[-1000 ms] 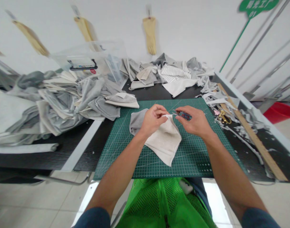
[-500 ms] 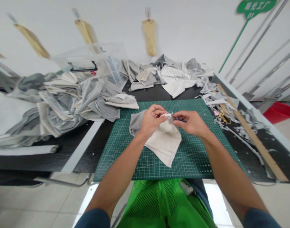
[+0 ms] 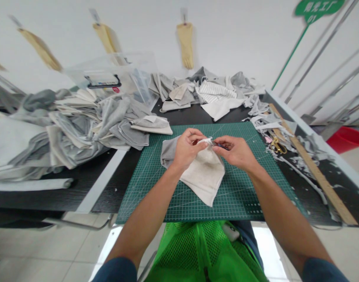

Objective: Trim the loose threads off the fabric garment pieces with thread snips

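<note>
Cloth [image 3: 204, 174] over mat [image 3: 241, 188]: long axis roughly far-to-near, corner toward mat's near edge. Left hand [image 3: 189, 148], grip narrow, pinches cloth's far end; right hand [image 3: 236, 152], angled inward, holds tool [image 3: 222, 146], tip leftward.

We hold bare left forearm [image 3: 148, 207], bare right forearm [image 3: 282, 207] angled inward; bare left hand [image 3: 188, 149] curled in pinch, bare right hand [image 3: 237, 152] pinching close beside.

Yellow gloves [image 3: 185, 45] hang on the wall [image 3: 232, 39] | green sign [image 3: 319, 8] (white lettering) stands at right | wooden strip [image 3: 320, 177] lies near gold-handled scissors [image 3: 276, 146] | red tub [image 3: 348, 138] sits beyond the surface [image 3: 115, 196]
</note>
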`<act>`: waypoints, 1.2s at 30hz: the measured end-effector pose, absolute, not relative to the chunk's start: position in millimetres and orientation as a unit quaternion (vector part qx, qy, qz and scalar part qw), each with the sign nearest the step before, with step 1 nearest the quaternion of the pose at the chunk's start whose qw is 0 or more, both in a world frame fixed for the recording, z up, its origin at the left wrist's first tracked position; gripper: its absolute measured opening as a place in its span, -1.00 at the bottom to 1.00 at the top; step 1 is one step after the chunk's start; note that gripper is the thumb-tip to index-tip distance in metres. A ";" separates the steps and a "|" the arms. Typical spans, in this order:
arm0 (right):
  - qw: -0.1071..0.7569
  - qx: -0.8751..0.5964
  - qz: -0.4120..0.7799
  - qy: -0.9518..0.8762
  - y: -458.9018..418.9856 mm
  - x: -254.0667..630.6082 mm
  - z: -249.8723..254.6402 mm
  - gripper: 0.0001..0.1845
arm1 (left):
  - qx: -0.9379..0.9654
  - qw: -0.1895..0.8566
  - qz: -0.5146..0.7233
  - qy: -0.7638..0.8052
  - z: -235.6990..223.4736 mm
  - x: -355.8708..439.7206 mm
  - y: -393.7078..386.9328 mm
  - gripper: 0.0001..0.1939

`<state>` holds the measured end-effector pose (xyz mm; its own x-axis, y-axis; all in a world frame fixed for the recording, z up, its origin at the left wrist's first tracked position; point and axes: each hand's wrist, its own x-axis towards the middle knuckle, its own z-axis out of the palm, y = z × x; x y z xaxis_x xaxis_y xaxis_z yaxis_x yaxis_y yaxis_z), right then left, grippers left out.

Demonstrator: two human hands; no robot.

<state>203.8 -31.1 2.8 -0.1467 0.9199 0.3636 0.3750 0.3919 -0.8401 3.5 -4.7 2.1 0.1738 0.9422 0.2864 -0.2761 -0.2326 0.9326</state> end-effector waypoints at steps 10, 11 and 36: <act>0.484 -0.458 0.303 -0.681 -35.1 194.8 3.1 -0.67 | 0.564 0.520 0.564 0.304 1.1 8.1 -7.7 -0.62; 0.487 -0.456 0.308 -0.678 -35.7 194.2 3.3 -0.67 | 0.566 0.517 0.564 0.307 1.0 8.4 -7.8 -0.63; 0.516 -0.459 0.332 -0.642 -30.0 198.4 0.4 -0.71 | 0.568 0.509 0.562 0.319 3.2 8.5 -9.4 -0.63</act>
<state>198.4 -30.0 0.4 -0.0461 0.9324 0.3585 0.2464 0.3584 -0.9005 8.5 -9.4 3.2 0.1647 0.9353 0.3133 -0.2091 -0.2773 0.9377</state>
